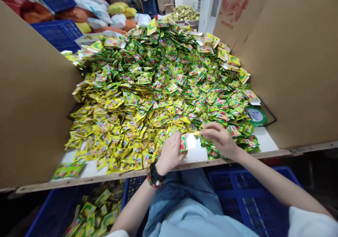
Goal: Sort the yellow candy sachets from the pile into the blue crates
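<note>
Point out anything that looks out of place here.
A green roll, apparently tape, looks odd at the right edge of the packet heap, being neither packet nor box. Some small boxes lie askew atop the packets.

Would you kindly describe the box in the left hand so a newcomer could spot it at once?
Between the cardboard walls lies a big pile of packets; look at its near edge, just right of centre. There the left hand grips the box, its white end facing the right hand. Unlike the loose boxes on the pile, it alone is held.
</note>
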A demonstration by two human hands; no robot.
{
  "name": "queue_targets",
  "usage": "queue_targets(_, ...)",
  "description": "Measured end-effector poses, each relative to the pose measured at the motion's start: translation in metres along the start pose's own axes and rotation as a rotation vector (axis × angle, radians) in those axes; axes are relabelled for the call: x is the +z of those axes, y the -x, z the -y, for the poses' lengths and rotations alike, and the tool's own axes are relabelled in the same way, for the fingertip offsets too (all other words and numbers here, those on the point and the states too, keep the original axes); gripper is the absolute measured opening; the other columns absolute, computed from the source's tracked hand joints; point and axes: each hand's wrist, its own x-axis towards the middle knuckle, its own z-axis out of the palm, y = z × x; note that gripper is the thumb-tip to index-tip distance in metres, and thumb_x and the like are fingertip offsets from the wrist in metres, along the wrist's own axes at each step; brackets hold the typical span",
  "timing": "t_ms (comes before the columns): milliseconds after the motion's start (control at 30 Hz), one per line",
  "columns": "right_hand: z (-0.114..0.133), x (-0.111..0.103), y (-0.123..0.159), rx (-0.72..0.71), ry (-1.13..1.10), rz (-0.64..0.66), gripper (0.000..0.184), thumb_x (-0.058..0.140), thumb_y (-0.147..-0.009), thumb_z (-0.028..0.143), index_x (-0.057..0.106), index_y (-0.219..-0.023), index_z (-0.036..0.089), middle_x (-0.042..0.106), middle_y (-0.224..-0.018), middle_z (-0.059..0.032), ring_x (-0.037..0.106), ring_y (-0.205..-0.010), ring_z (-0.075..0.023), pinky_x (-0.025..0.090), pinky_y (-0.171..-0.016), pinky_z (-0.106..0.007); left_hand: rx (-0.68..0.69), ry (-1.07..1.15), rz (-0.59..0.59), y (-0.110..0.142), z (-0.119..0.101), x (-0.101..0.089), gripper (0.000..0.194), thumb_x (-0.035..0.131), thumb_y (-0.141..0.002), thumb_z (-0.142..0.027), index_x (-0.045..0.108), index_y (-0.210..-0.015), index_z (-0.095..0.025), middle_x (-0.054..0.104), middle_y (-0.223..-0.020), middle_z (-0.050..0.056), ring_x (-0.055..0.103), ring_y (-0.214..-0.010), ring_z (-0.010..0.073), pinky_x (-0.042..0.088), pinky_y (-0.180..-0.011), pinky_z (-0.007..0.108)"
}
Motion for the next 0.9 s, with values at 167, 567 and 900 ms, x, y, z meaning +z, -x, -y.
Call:
queue_targets(167,0.010,0.040,0.003,0.278,-0.348,-0.127,0.019,0.053,-0.092,0.022,0.071,-0.097,0.024,0.067,-0.092,-0.0041,0.063,-0.092,-0.0185,0.052,-0.081,-0.033,-0.143,-0.001,-0.127,0.044,-0.006,0.028,0.052,0.063,-0.085,-0.034,0.042,-0.128,-0.014,0.057,-0.108,0.014,0.057,-0.099,0.0290,0.049,-0.083,0.039)
queue_targets(567,0.024,0.064,0.005,0.236,-0.053,0.229,0.017,0.049,-0.091,0.011,0.064,-0.085,0.019,0.062,-0.085,-0.0031,0.059,-0.080,-0.0161,0.048,-0.074,-0.028,-0.240,0.025,-0.277,0.068,-0.024,0.052,0.048,0.062,-0.085,-0.038,0.045,-0.123,-0.013,0.058,-0.105,0.014,0.057,-0.095,0.0288,0.047,-0.080,0.040)
queue_targets(900,0.045,0.101,0.007,0.031,0.277,-0.009,0.031,0.053,-0.092,0.017,0.058,-0.123,0.023,0.067,-0.102,-0.0081,0.061,-0.097,-0.0226,0.049,-0.089,-0.038,-0.280,0.264,-0.484,0.074,-0.024,0.075,0.050,0.058,-0.085,-0.035,0.042,-0.126,-0.012,0.058,-0.105,0.014,0.059,-0.094,0.0278,0.050,-0.079,0.039)
